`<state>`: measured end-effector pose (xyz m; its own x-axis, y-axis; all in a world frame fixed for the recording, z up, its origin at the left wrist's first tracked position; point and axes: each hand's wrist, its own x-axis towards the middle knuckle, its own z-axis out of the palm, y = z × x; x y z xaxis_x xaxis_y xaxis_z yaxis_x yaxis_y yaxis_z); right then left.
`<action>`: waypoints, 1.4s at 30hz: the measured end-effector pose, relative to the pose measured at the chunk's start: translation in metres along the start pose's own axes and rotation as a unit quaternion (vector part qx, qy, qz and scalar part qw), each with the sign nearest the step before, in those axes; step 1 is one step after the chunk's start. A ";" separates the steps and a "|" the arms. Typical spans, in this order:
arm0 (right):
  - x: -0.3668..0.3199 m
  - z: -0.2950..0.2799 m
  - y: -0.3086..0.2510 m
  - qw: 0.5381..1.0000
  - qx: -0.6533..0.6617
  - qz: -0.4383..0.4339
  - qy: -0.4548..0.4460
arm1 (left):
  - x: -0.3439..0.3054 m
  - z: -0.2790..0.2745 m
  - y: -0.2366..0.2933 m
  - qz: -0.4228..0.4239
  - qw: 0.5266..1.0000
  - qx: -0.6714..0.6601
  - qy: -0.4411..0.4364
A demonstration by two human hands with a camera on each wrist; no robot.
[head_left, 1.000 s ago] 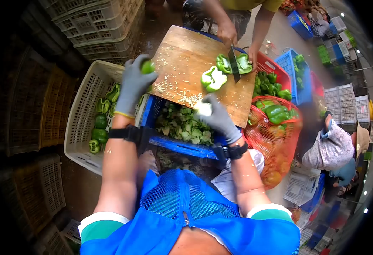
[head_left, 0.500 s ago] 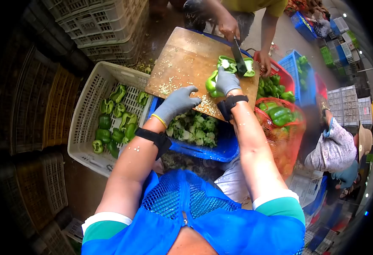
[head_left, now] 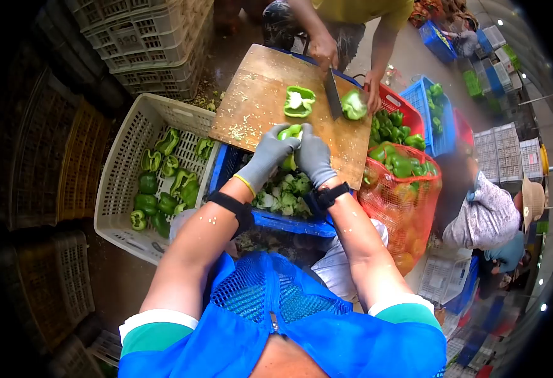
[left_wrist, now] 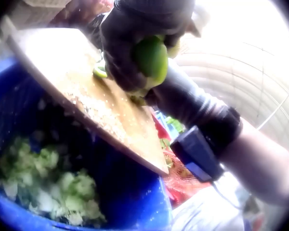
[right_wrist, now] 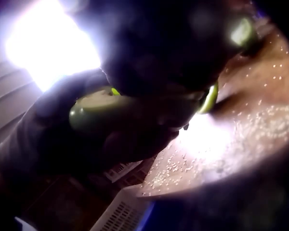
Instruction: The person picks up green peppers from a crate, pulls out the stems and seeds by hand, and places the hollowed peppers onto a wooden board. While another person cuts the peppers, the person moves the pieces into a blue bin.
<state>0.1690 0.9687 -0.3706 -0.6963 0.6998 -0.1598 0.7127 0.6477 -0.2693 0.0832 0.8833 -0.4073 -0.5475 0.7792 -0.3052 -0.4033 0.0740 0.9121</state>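
Observation:
Both gloved hands meet over the near edge of the cutting board (head_left: pixel 245 94). The left hand (head_left: pixel 271 154) grips a green pepper piece (head_left: pixel 290 132), and the right hand (head_left: pixel 315 155) pinches at its pale inner side. In the left wrist view the pepper piece (left_wrist: pixel 151 58) bulges out between the gloves; the right wrist view is dark, with the piece (right_wrist: pixel 98 113) held among the fingers. A cut pepper half (head_left: pixel 299 102) lies cut side up just beyond. Another person's hand holds a knife (head_left: pixel 334 94) beside a second half (head_left: pixel 354 104).
A blue crate (head_left: pixel 292 223) of pale green cores stands under the board's near edge. On the left is a white crate (head_left: pixel 115 189) with pepper pieces. A red mesh bag (head_left: pixel 396 214) and a red crate (head_left: pixel 412 104) of peppers are at the right.
The right hand has come back from the far pepper half, and both hands now meet on one piece. The other person's knife has moved left, between two halves now lying apart.

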 end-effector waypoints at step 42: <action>-0.075 -0.006 -0.045 0.920 0.366 0.042 0.134 | -0.047 -0.031 0.089 0.240 0.812 0.491 0.204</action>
<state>0.1898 0.8883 -0.3409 -0.5251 0.8510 0.0047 0.4465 0.2803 -0.8497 0.0504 0.8339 -0.3206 -0.7467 0.6087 0.2681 0.5983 0.4387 0.6705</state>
